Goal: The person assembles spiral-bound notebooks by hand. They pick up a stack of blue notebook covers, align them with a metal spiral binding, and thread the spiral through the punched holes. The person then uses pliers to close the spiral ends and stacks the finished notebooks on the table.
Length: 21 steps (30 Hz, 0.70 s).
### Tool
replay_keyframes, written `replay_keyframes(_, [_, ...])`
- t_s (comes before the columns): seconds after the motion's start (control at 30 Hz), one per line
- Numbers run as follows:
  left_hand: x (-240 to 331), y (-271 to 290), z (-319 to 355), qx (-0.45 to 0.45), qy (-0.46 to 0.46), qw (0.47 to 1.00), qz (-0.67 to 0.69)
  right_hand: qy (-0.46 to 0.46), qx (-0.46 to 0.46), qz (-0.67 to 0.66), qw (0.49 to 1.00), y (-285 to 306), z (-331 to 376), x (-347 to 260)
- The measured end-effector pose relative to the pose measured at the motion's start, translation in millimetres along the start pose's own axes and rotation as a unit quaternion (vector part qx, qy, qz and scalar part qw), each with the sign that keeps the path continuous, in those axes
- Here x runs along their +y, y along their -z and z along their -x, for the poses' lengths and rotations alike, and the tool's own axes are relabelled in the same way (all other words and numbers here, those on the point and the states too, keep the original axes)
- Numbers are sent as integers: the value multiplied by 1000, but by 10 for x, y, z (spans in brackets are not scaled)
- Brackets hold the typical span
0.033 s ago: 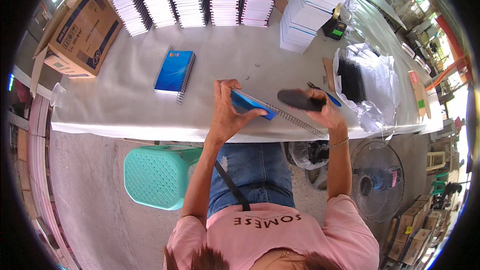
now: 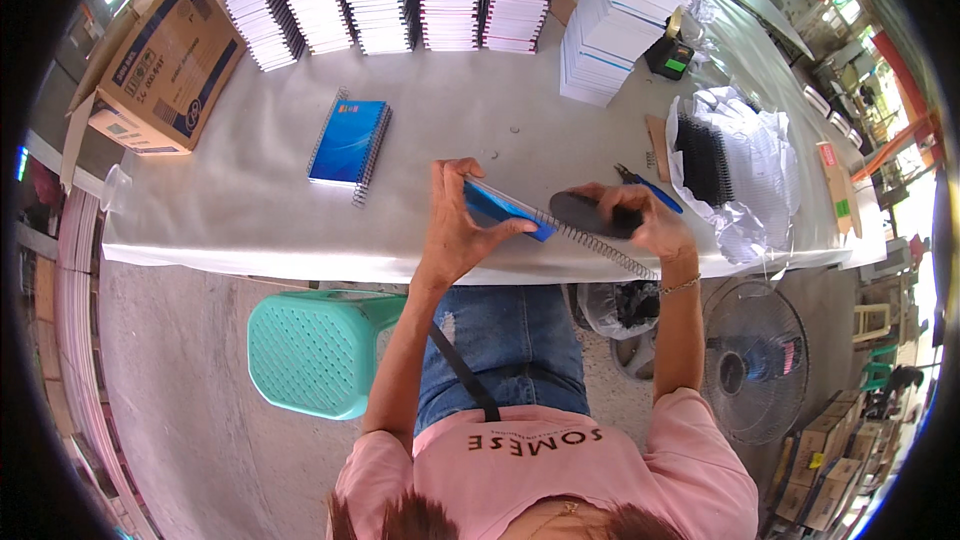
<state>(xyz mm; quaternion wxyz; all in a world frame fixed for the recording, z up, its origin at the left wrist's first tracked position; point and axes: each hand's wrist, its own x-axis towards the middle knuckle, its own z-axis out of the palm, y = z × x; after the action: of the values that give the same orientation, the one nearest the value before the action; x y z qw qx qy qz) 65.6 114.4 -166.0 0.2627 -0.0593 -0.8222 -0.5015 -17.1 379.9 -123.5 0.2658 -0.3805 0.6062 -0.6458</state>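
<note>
My left hand [image 2: 452, 222] is closed around a small blue-covered notebook [image 2: 497, 206], held tilted on its edge with the thumb along its near side. From the notebook's right end a long metal spiral coil [image 2: 610, 252] runs out toward the table's front edge. My right hand [image 2: 655, 225] grips a dark, flat oval pad [image 2: 580, 212], which lies over or against the coil just beyond the notebook; whether it touches cannot be made out. Cutting pliers with blue handles [image 2: 664, 198] lie behind my right hand. Another blue notebook [image 2: 350, 143] with coils at both sides rests to the left.
Tall stacks of spiral-bound books [image 2: 447, 0] line the back, with a white book stack [image 2: 600, 45] beside them. A cardboard box [image 2: 165, 70] stands at left. Black coils [image 2: 704, 162] sit in crumpled paper [image 2: 765, 160] at right. Below are a green stool [image 2: 310, 355] and a fan [image 2: 755, 360].
My right hand has shifted slightly and the dark pad has turned, its fingers now curled over the top. More of the pliers shows. The left hand and notebook stay almost in place.
</note>
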Motion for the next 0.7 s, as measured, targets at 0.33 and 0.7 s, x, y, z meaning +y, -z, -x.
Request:
replay_keyframes(0.33, [-136, -71, 21, 9, 12, 996, 83, -138, 60, 160, 976, -127, -127, -219])
replay_keyframes(0.7, [-95, -23, 75, -39, 85, 987, 127, -134, 22, 14, 991, -327, -80, -320])
